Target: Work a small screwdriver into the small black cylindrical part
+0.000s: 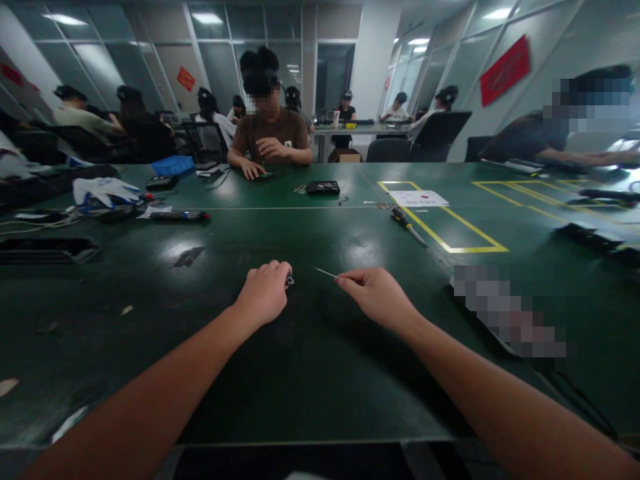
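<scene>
My left hand (265, 290) is closed around a small dark and metallic part (289, 278). Most of that part is hidden by the fingers, so I cannot make out its kind. To its right, my right hand (377, 295) pinches a thin pointed metal tool (327, 273) between thumb and fingers. The tool's tip points left toward the part, and a short gap lies between them. Both hands are over the green table (320, 373), near its middle.
Ahead lie a screwdriver (409, 227), a white paper (417, 198) and a black box-shaped part (323, 188). Left are a black marker-like stick (179, 216), white gloves (105, 191) and a blue bin (173, 166). A blurred-out slab-like object (500, 313) lies right. A person (270, 137) sits opposite.
</scene>
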`<action>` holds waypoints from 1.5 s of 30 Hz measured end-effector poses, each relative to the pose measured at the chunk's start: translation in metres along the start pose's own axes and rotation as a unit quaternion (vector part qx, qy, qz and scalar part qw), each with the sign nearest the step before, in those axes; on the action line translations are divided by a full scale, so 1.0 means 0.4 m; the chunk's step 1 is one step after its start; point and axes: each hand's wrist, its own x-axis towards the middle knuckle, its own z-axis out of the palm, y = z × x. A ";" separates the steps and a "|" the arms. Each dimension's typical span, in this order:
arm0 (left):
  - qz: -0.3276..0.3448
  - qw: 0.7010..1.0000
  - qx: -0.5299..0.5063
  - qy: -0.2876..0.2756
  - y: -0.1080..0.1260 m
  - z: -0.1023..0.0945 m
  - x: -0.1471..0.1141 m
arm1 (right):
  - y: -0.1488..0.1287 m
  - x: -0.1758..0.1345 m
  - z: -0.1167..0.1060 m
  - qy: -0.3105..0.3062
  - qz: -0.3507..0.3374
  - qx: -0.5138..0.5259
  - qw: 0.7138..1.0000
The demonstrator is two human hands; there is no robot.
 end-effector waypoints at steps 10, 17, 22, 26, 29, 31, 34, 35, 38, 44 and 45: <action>0.010 0.998 -0.030 -0.058 0.037 -0.043 -0.020 | 0.001 -0.002 0.005 -0.002 -0.008 -0.006 1.000; 0.026 0.997 -0.049 -0.061 0.046 -0.040 -0.017 | 0.002 0.000 0.007 -0.001 0.000 0.000 1.000; 0.063 0.993 -0.039 -0.091 0.105 -0.046 -0.034 | 0.008 0.007 0.008 0.059 0.009 0.023 0.998; 0.069 0.994 0.002 -0.088 0.144 -0.040 -0.037 | 0.009 0.006 0.003 0.097 -0.002 0.054 0.994; 0.086 0.992 0.048 -0.082 0.162 -0.030 -0.021 | 0.007 0.003 0.001 0.095 -0.007 0.063 0.993; 0.101 0.989 0.066 -0.086 0.174 -0.023 -0.004 | 0.007 0.000 0.001 0.087 -0.011 0.068 0.994; 0.121 0.986 0.079 -0.085 0.196 -0.013 0.020 | 0.008 -0.001 0.002 0.084 -0.022 0.076 0.993; 0.126 0.985 0.081 -0.083 0.203 -0.010 0.027 | 0.009 -0.001 0.002 0.085 -0.027 0.079 0.993; 0.124 0.986 0.078 -0.082 0.213 -0.005 0.040 | 0.008 -0.001 0.001 0.089 -0.035 0.080 0.992; 0.081 0.993 -0.016 -0.087 0.155 -0.027 0.038 | 0.011 -0.001 -0.001 0.091 -0.033 0.081 0.992; 0.062 0.994 -0.048 -0.082 0.134 -0.034 0.036 | 0.012 -0.001 -0.001 0.088 -0.031 0.081 0.992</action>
